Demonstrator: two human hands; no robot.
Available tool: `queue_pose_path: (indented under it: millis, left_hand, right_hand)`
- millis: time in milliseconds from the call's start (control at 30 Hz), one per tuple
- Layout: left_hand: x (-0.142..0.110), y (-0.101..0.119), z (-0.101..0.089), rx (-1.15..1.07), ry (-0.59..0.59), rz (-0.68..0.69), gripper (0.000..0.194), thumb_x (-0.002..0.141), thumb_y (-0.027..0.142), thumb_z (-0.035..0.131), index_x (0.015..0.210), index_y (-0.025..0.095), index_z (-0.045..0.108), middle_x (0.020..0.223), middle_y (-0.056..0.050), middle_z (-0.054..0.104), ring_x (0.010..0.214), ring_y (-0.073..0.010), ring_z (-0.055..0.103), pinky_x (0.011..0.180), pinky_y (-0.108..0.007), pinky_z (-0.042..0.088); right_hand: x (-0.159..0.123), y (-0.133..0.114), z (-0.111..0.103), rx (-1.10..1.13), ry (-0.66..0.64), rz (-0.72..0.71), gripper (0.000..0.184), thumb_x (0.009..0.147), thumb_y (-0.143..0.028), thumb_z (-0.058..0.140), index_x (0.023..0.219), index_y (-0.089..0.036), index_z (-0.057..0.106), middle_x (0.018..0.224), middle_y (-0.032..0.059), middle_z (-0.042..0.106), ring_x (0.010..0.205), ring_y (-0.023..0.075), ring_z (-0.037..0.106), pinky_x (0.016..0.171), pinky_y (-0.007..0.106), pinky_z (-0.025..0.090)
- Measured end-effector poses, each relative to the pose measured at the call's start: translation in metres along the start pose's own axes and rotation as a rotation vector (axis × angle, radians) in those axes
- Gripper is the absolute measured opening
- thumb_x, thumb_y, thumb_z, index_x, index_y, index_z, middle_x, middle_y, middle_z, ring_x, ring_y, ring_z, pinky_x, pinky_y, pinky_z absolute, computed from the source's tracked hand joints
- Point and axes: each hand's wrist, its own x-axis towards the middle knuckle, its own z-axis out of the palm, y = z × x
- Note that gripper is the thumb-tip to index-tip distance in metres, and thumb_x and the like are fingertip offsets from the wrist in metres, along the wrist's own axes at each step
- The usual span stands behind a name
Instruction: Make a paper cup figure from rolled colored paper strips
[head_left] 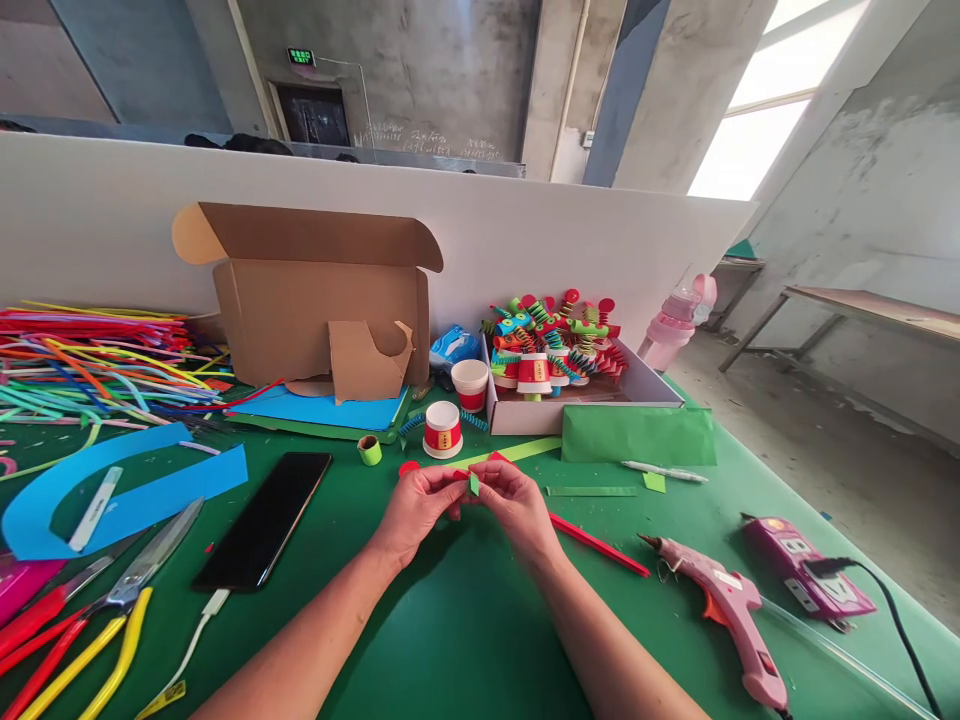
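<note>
Over the middle of the green table, my left hand (420, 508) and my right hand (517, 497) meet with fingertips pinched together. Between them sits a small green paper piece (474, 484), gripped by both hands. Some red shows behind the fingers; whether it is held too, I cannot tell. Just beyond the hands stands an upturned red and white paper cup (442, 432) with dark coiled strips at its sides. Left of it is a short green-wrapped cardboard tube (370, 450). A red strip (600, 545) lies to the right of my right hand.
A pink glue gun (724, 600) and a pink power box (806, 570) lie at right. A white box (585, 410) holds several colourful paper figures. At left are a phone (266, 520), scissors (150, 560), a blue paper strip (172, 505) and pipe cleaners (97, 350); a cardboard box (322, 300) stands behind.
</note>
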Motion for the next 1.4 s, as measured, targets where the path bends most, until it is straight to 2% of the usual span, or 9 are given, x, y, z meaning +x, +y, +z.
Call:
queue_pose_path:
  millis: [133, 300, 467, 767, 867, 1067, 1200, 1300, 1400]
  left_hand:
    - [-0.0019, 0.0025, -0.0001, 0.096, -0.038, 0.016, 0.030, 0.071, 0.043, 0.073, 0.087, 0.017, 0.074, 0.073, -0.004, 0.070, 0.060, -0.0148, 0.056, 0.057, -0.028, 0.047]
    - [-0.0042, 0.0066, 0.0010, 0.030, -0.040, 0.028, 0.033, 0.073, 0.042, 0.072, 0.093, 0.017, 0.067, 0.082, -0.004, 0.068, 0.075, -0.0172, 0.062, 0.069, -0.030, 0.052]
    - [-0.0035, 0.0039, 0.0005, -0.041, -0.006, 0.021, 0.027, 0.072, 0.037, 0.072, 0.090, 0.017, 0.066, 0.075, -0.001, 0.063, 0.070, -0.0140, 0.058, 0.066, -0.027, 0.050]
    - [-0.0027, 0.0063, -0.0001, -0.089, 0.005, 0.000, 0.020, 0.066, 0.033, 0.076, 0.076, 0.017, 0.072, 0.068, 0.000, 0.066, 0.062, -0.0122, 0.057, 0.062, -0.025, 0.050]
    - [-0.0018, 0.0035, -0.0018, 0.024, -0.024, 0.089, 0.019, 0.071, 0.035, 0.072, 0.079, 0.018, 0.072, 0.072, -0.002, 0.069, 0.066, -0.0148, 0.061, 0.063, -0.027, 0.053]
    - [-0.0024, -0.0008, -0.0054, 0.378, -0.025, 0.452, 0.016, 0.083, 0.024, 0.060, 0.089, 0.021, 0.074, 0.087, -0.004, 0.076, 0.079, -0.0172, 0.068, 0.076, -0.029, 0.055]
    - [-0.0053, 0.0002, -0.0058, 0.458, -0.004, 0.556, 0.019, 0.084, 0.020, 0.058, 0.093, 0.022, 0.075, 0.088, -0.004, 0.076, 0.078, -0.0165, 0.068, 0.075, -0.028, 0.056]
    - [-0.0058, 0.0036, -0.0058, 0.414, -0.024, 0.494, 0.016, 0.084, 0.024, 0.059, 0.089, 0.020, 0.074, 0.089, -0.006, 0.075, 0.080, -0.0182, 0.068, 0.075, -0.030, 0.055]
    - [-0.0043, 0.0078, -0.0065, 0.209, -0.018, 0.287, 0.025, 0.086, 0.036, 0.058, 0.100, 0.018, 0.070, 0.090, -0.007, 0.073, 0.079, -0.0185, 0.067, 0.076, -0.032, 0.055]
  right_hand:
    - [0.0029, 0.0020, -0.0026, 0.027, 0.043, 0.035, 0.036, 0.053, -0.040, 0.090, 0.079, -0.019, 0.074, 0.072, 0.0014, 0.072, 0.059, 0.0138, 0.064, 0.067, 0.031, 0.055]
    - [0.0023, 0.0003, -0.0029, 0.016, 0.054, 0.060, 0.036, 0.054, -0.041, 0.089, 0.077, -0.017, 0.074, 0.065, 0.0013, 0.070, 0.058, 0.0133, 0.063, 0.065, 0.029, 0.053]
    - [0.0007, 0.0014, -0.0001, -0.040, 0.035, 0.086, 0.032, 0.054, -0.039, 0.089, 0.072, -0.018, 0.075, 0.061, 0.0000, 0.067, 0.055, 0.0122, 0.059, 0.061, 0.028, 0.051]
    - [-0.0049, -0.0041, 0.0037, 0.053, 0.026, 0.171, 0.042, 0.050, -0.045, 0.091, 0.074, -0.015, 0.073, 0.058, -0.0006, 0.066, 0.055, 0.0103, 0.060, 0.061, 0.024, 0.050]
    - [-0.0054, -0.0040, 0.0027, 0.096, 0.059, 0.194, 0.043, 0.048, -0.044, 0.092, 0.073, -0.015, 0.072, 0.058, -0.0007, 0.066, 0.055, 0.0096, 0.060, 0.061, 0.023, 0.051]
    - [-0.0039, -0.0043, -0.0011, 0.258, 0.079, 0.293, 0.046, 0.046, -0.041, 0.094, 0.076, -0.015, 0.071, 0.056, -0.0016, 0.065, 0.056, 0.0108, 0.064, 0.063, 0.024, 0.054]
    - [-0.0037, -0.0066, -0.0019, 0.260, 0.040, 0.295, 0.042, 0.049, -0.036, 0.094, 0.076, -0.013, 0.072, 0.062, -0.0018, 0.066, 0.056, 0.0083, 0.062, 0.066, 0.025, 0.056]
    - [-0.0037, -0.0070, -0.0022, 0.234, 0.010, 0.270, 0.040, 0.049, -0.029, 0.095, 0.077, -0.013, 0.072, 0.067, -0.0009, 0.068, 0.060, 0.0091, 0.063, 0.068, 0.025, 0.055]
    - [-0.0029, -0.0065, -0.0022, 0.261, 0.049, 0.219, 0.042, 0.046, -0.029, 0.095, 0.078, -0.015, 0.071, 0.070, -0.0008, 0.069, 0.067, 0.0130, 0.067, 0.071, 0.027, 0.055]
